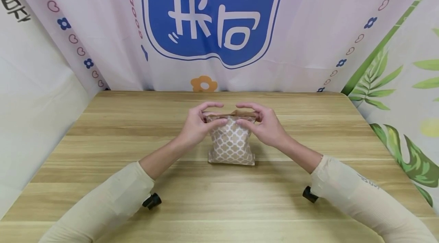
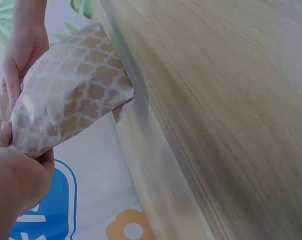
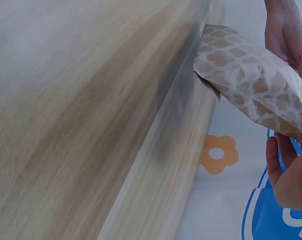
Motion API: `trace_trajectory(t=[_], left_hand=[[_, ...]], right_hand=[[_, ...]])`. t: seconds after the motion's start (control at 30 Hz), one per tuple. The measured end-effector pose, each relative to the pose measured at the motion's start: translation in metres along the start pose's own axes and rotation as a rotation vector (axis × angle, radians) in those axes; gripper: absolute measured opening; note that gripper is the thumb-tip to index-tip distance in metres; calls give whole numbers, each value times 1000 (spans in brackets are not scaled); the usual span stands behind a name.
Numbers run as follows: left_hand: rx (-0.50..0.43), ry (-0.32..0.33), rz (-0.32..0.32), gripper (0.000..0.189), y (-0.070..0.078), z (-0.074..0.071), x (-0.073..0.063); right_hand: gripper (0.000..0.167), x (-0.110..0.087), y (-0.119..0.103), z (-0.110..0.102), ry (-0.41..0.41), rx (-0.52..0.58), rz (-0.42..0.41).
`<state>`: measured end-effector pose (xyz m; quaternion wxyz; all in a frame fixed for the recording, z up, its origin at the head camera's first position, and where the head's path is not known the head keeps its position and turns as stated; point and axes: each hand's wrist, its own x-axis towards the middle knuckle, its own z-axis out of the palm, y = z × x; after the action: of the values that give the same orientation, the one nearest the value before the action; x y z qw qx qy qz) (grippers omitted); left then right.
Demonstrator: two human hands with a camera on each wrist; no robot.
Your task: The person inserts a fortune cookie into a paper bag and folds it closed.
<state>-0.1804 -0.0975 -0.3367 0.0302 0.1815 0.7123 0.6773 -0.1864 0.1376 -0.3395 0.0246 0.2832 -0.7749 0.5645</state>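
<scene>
A brown paper bag (image 1: 231, 142) with a white lattice print stands upright on the wooden table, its body puffed out and its contents hidden. Its top edge looks folded over, showing a plain brown strip. At the top left corner my left hand (image 1: 199, 123) pinches the bag, thumb on the near face and fingers behind. My right hand (image 1: 265, 124) grips the top right corner the same way. In the left wrist view the bag (image 2: 73, 90) bulges between both hands; the right wrist view shows the bag's (image 3: 251, 75) lower edge touching the table.
The wooden table (image 1: 226, 205) stretches out around the bag. Behind it hangs a printed curtain (image 1: 113, 44) with a blue sign and an orange flower. A leaf-patterned cloth (image 1: 404, 94) hangs on the right. Black wrist cameras (image 1: 152, 201) sit under both sleeves.
</scene>
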Motion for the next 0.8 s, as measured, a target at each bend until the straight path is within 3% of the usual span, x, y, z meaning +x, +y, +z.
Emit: trace_trajectory(t=[0.4,0.6,0.8], left_hand=[[-44,45,-83,46,0,2,1],[15,66,-51,35,-1,2,1],[32,57,-28,24,-3,-1,0]], right_hand=[[34,1,0,3,12,11,-25],[18,2,-1,3,21,0,-3],[21,2,-1,1,8,51,44]])
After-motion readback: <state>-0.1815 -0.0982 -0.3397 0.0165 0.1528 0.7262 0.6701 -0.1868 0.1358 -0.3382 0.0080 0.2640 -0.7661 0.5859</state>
